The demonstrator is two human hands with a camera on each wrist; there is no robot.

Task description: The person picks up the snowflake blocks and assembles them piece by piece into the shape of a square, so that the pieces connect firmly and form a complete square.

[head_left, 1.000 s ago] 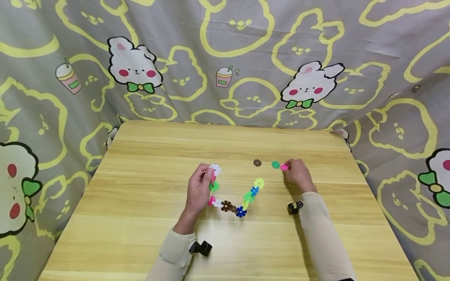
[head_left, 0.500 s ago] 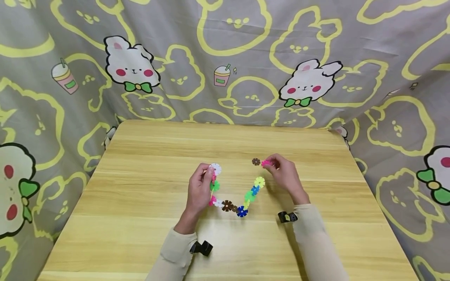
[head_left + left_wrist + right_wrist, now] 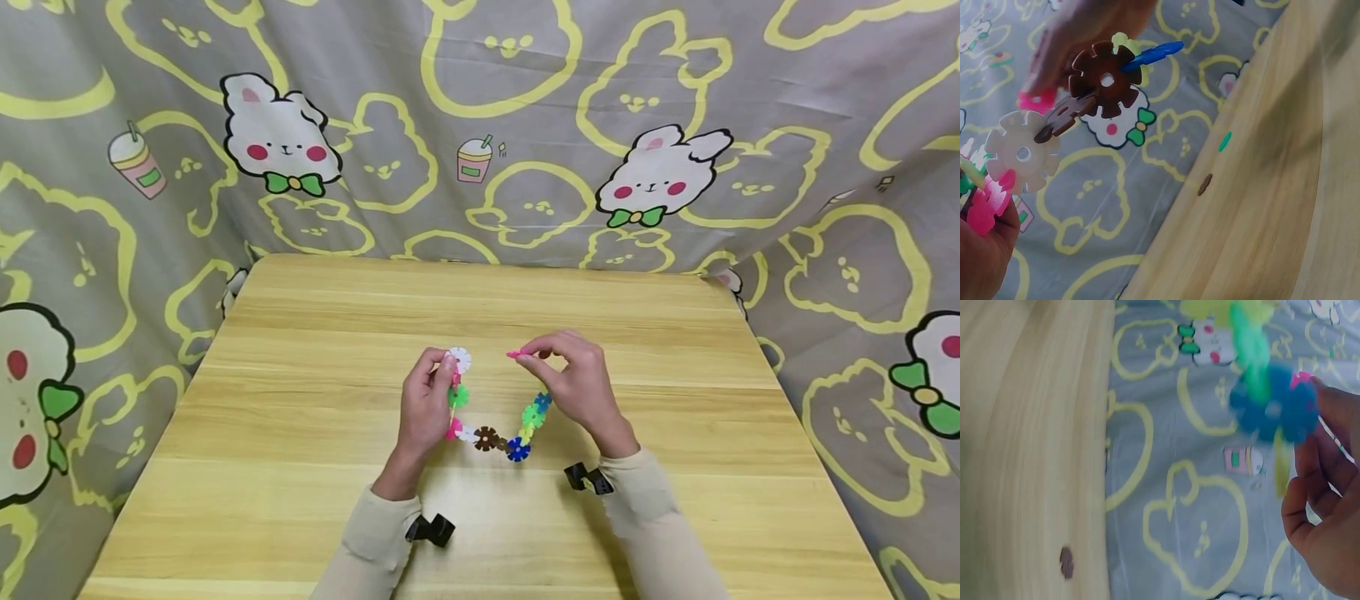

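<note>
My left hand holds one end of a chain of slotted plastic snowflake discs, interlocked edge to edge. A white disc tops that end. From there the chain sags through a brown disc and a dark blue disc, then rises through a green disc. Between thumb and fingertips, my right hand pinches a single pink disc, apart from the white one. The chain's yellow far end is behind the right hand in the head view; the right wrist view shows part of a yellow disc.
A loose green disc and a loose brown disc lie on the wooden table, both covered by the right hand in the head view. A patterned grey curtain surrounds the table's back and sides.
My right hand has carried the pink disc leftward from beside the loose green disc, past the brown one, toward the white disc. My left hand and the chain have stayed nearly still.
</note>
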